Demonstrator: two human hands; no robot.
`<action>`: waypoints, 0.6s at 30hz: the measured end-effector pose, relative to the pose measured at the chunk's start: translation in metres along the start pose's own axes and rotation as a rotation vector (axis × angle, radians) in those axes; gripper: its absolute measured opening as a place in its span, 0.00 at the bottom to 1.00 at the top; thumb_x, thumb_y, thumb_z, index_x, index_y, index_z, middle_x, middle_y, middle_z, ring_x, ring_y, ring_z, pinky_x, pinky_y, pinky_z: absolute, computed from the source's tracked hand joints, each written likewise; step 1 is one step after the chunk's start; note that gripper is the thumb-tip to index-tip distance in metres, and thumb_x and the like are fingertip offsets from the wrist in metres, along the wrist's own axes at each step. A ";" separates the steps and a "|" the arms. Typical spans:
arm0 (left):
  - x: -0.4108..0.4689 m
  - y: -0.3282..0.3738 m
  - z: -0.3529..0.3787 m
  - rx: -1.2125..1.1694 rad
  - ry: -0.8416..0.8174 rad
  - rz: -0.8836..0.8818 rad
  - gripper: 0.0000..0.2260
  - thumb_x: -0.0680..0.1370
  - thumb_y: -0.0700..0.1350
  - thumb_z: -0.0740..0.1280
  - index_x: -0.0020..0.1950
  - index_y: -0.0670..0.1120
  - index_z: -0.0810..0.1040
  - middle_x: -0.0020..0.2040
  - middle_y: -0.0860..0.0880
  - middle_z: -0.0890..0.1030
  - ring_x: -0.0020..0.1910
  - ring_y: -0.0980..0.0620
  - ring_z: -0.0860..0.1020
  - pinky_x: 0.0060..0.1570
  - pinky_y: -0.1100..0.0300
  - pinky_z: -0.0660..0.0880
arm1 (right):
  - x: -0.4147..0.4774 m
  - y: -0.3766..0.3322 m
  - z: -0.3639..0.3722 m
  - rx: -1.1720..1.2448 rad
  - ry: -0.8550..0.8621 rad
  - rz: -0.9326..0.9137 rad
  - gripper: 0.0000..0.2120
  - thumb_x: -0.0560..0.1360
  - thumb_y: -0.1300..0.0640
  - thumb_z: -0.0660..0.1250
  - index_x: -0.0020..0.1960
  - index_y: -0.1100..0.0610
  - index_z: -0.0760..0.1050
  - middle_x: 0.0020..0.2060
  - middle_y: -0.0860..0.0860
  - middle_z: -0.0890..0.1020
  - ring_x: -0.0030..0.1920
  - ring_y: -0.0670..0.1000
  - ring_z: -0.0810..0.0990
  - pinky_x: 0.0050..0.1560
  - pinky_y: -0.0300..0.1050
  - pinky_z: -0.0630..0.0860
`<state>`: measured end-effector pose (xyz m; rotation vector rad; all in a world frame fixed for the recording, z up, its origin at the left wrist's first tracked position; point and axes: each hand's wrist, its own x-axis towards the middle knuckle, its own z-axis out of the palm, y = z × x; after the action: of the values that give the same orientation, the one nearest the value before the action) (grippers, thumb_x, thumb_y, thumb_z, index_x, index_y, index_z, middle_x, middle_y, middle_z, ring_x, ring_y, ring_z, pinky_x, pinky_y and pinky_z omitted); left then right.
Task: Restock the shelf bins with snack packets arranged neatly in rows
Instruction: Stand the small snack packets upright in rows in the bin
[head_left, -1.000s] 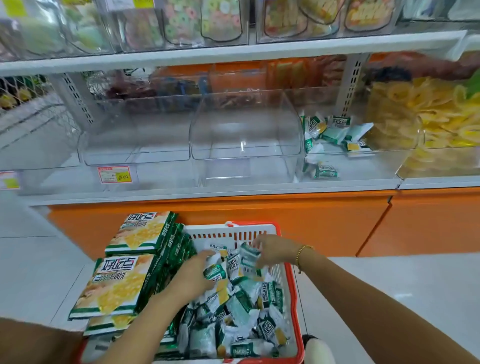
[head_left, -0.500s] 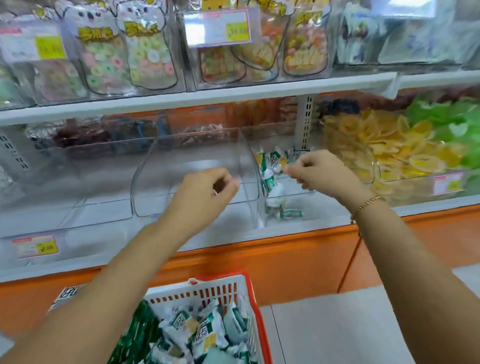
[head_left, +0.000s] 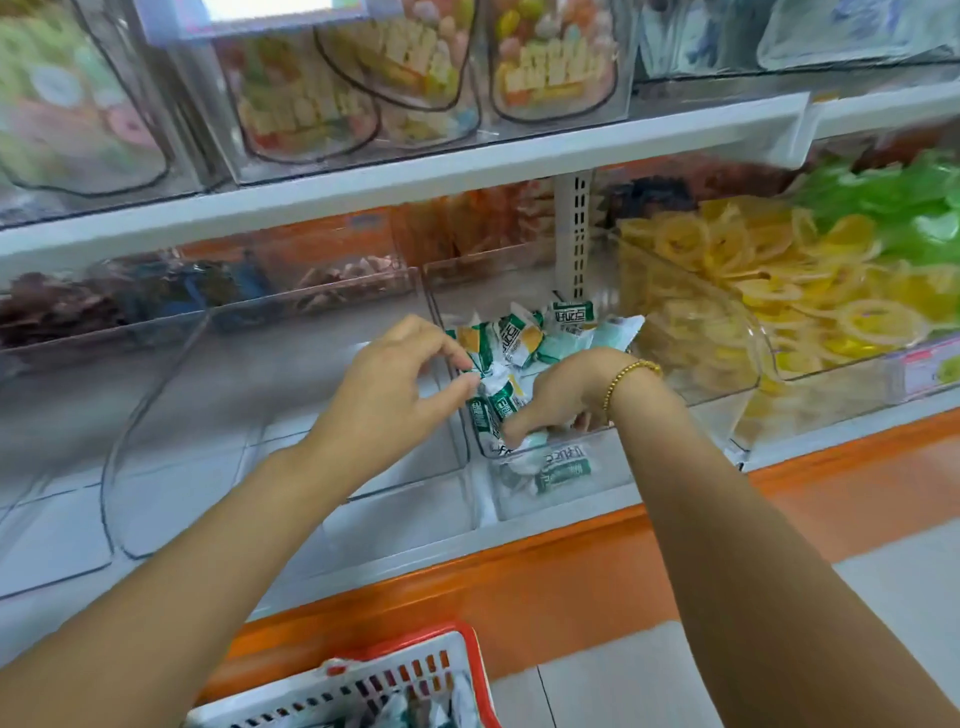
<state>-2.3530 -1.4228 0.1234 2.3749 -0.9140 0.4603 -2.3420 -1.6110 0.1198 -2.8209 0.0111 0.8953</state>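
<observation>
Reaching into the bin (head_left: 615, 465), left grip (head_left: 395, 384) pinching a packet (head_left: 492, 378), right grip (head_left: 558, 397) curled round packets (head_left: 525, 446) below.

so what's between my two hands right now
In the head view, a few green-and-white snack packets lie between the left hand and the right hand, inside the clear bin. The stretch is not bare.
</observation>
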 end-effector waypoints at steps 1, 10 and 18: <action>0.003 0.001 -0.001 0.015 -0.005 0.009 0.03 0.74 0.46 0.70 0.45 0.47 0.80 0.46 0.52 0.76 0.46 0.54 0.74 0.51 0.59 0.71 | 0.002 0.001 0.001 0.009 0.015 -0.003 0.24 0.73 0.35 0.62 0.41 0.57 0.73 0.45 0.53 0.77 0.44 0.53 0.76 0.46 0.47 0.78; 0.058 0.007 0.000 0.246 -0.272 0.060 0.03 0.74 0.42 0.69 0.46 0.47 0.80 0.44 0.52 0.82 0.42 0.55 0.78 0.49 0.58 0.75 | -0.002 0.001 0.012 -0.147 0.095 0.018 0.40 0.70 0.26 0.56 0.64 0.58 0.73 0.57 0.54 0.78 0.45 0.53 0.74 0.44 0.44 0.70; 0.092 0.020 0.001 0.197 -0.312 -0.067 0.04 0.72 0.46 0.73 0.41 0.48 0.80 0.36 0.55 0.81 0.38 0.57 0.80 0.41 0.59 0.76 | -0.014 0.023 0.011 -0.143 0.148 0.028 0.27 0.73 0.32 0.58 0.47 0.57 0.69 0.36 0.50 0.71 0.37 0.50 0.72 0.30 0.42 0.66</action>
<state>-2.3013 -1.4829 0.1752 2.7002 -0.9562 0.1602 -2.3610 -1.6325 0.1151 -3.0211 0.0070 0.7178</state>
